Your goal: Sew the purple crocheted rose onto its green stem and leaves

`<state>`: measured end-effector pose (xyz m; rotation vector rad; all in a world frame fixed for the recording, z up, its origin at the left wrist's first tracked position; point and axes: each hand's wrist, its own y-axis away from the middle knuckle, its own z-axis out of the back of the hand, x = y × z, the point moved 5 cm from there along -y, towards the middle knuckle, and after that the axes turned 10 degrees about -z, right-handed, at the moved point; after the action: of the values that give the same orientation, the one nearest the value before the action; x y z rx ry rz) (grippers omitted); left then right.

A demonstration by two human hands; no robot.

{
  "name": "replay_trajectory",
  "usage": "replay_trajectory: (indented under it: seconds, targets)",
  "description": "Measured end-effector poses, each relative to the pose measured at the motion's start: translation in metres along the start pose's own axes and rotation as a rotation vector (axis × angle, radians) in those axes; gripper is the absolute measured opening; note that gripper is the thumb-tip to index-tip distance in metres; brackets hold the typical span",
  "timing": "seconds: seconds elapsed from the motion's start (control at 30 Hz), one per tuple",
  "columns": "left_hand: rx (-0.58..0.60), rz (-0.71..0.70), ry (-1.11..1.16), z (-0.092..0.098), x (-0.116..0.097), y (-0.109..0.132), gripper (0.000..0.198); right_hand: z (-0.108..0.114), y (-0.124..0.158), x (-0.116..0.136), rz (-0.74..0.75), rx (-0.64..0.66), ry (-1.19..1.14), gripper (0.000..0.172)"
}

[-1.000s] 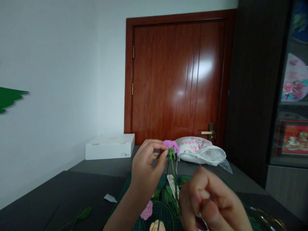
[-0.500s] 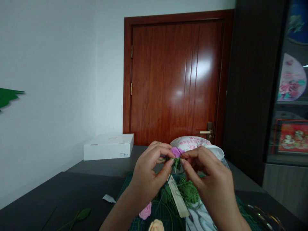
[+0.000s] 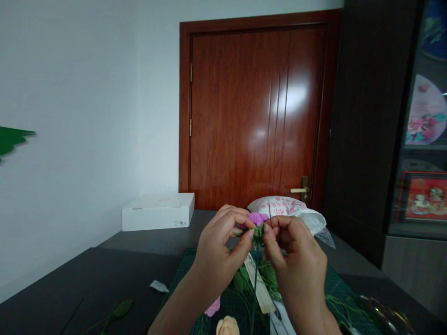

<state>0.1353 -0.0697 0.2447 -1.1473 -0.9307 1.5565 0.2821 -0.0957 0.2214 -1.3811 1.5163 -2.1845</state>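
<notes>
A dark, matte tabletop (image 3: 139,265) carries a white cardboard box (image 3: 150,219) at its far left and a white plastic sack with pinkish-red print (image 3: 288,207) farther right. A green gridded cutting mat (image 3: 344,284) spreads across the near middle, a small white packet (image 3: 159,286) just left of it. A leafed green stem (image 3: 123,308) and a thin dark rod (image 3: 71,317) lie at near left.

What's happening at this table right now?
A person holds a purple flower above a green mat. The left hand pinches it near its green base; the right hand, close by on the other side, grips a thin, needle-like tool pointing up. A pink flower and a peach flower lie below, partly visible.
</notes>
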Motion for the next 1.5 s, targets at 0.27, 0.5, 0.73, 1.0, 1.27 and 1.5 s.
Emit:
replay_trajectory:
  seconds: [0.27, 0.5, 0.73, 1.0, 1.27, 1.5]
  targets:
    - [0.050, -0.017, -0.006, 0.002, 0.000, -0.002, 0.016, -0.002, -0.008, -0.009, -0.168, 0.314, -0.226, 0.008]
    - [-0.057, 0.167, 0.291, 0.000, 0.009, 0.002, 0.015, -0.009, -0.002, -0.006, -0.188, 0.258, -0.332, 0.014]
    - [-0.113, 0.312, 0.547, -0.005, 0.012, 0.003, 0.018, -0.019, 0.003, -0.010, -0.362, 0.330, -0.521, 0.020]
    - [-0.216, 0.305, 0.342, 0.005, 0.014, 0.001, 0.016, 0.008, -0.006, 0.012, 0.001, 0.298, -0.119, 0.011]
    - [-0.293, 0.240, 0.147, 0.012, 0.012, 0.007, 0.013, 0.012, -0.002, 0.019, 0.195, 0.356, 0.187, 0.012]
    - [-0.321, 0.236, 0.122, 0.013, 0.012, 0.007, 0.013, 0.008, -0.001, 0.017, 0.184, 0.352, 0.189, 0.014]
